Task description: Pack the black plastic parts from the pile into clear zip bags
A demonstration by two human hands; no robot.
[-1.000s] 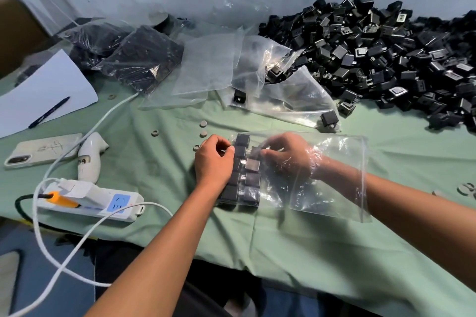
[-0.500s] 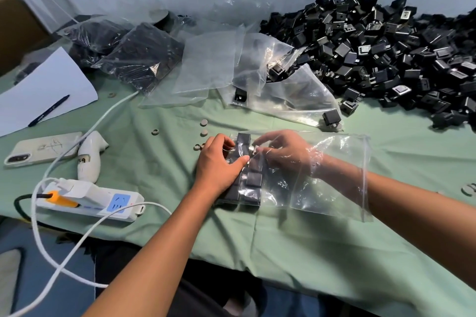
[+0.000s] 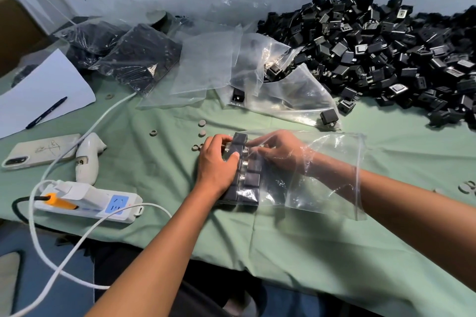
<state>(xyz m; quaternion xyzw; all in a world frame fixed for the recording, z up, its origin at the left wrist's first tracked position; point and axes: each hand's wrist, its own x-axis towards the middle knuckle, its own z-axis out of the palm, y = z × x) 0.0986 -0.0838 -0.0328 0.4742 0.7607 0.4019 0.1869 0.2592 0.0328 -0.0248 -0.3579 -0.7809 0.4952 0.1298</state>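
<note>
So: the packed black parts (image 3: 244, 175) sit in a tight block, two columns wide, at the closed left end of the clear zip bag (image 3: 324, 183). The block's long axis runs away from the person, near edge to far edge of the green tabletop (image 3: 296, 247). The bag lies flat, long axis left-right, mouth on the right.

Right hand (image 3: 279, 153) is inside the bag, forearm through the mouth, fingers curled at the far end of the block near the top-row part. Whether it pinches a part or just nudges one is hard to tell through the film. Left hand (image 3: 217, 165) is outside, wrapped over the block's left side, thumb on top, fingers curled round the far-left corner, clamping parts through the plastic.

Key relation: the block lies left of the right hand's grip and directly under the left one, so any seating push goes leftward against the left palm as backstop.

My read: still squaring rows, bag only partly filled.

The loose pile (image 3: 386, 54) is well apart, far right, nearer the right hand. Empty bags (image 3: 206, 72) lie between the pile and the filled bags (image 3: 139, 59) at far left. Power strip (image 3: 87, 201), phone (image 3: 38, 152) and pen (image 3: 46, 112) sit on the left.
</note>
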